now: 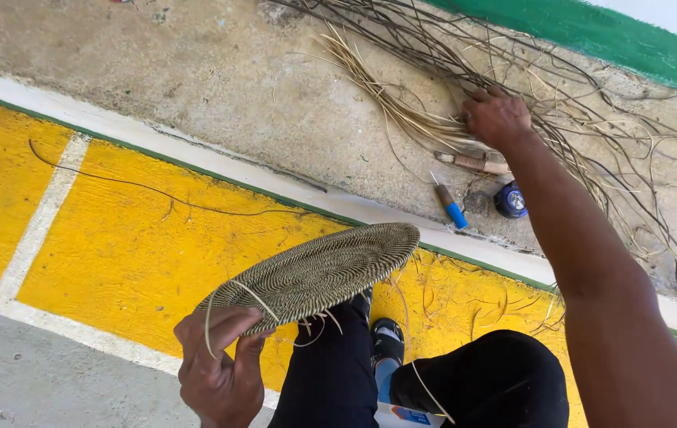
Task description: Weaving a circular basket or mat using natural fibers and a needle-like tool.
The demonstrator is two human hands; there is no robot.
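My left hand (219,364) grips the near rim of a round, flat woven disc (324,269) in dark and pale fibre, held tilted above my knees, with loose pale strands hanging from its edge. My right hand (497,117) reaches far forward and rests on a bundle of pale straw fibres (386,99) lying on the concrete. Its fingers are curled over the strands, though whether they grip any is unclear. Dark thin twigs (560,103) spread around that hand.
A wrapped-handle knife (473,162), a blue-handled awl (451,208) and a small blue round object (510,200) lie on the concrete by the bundle. The ground below is painted yellow (156,238) with white lines. A green-painted wall base (592,32) runs at top right. My dark-trousered legs (402,380) fill the bottom.
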